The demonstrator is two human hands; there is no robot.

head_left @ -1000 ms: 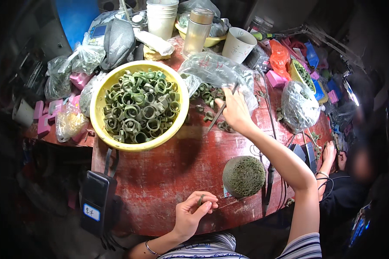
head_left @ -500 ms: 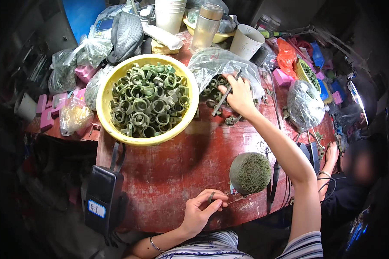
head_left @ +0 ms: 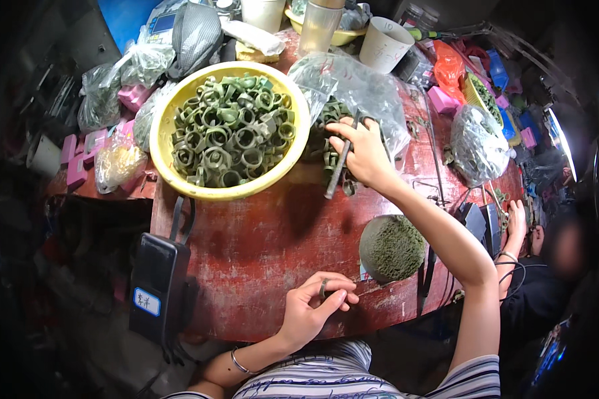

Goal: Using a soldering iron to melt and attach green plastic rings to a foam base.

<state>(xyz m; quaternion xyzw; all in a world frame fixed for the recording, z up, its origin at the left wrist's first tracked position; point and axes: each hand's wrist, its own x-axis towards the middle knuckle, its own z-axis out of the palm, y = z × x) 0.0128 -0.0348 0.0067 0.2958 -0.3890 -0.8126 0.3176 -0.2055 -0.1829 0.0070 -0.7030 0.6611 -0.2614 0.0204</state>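
- Right hand (head_left: 363, 149): fingers clasp a dark rod (head_left: 340, 167), probably tucked so they reach green rings (head_left: 334, 110), well inside the tabletop's (head_left: 246, 253) near edge.
- Left hand (head_left: 313, 307), at that edge: fingers curled, green band (head_left: 323, 288) on one; can't tell if pinched.

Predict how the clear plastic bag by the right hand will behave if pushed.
The clear plastic bag looks floppy, judging by its creases. Its film is see-through, so probably thin and light. Pushing might drag along some green rings bunched at its near edge.
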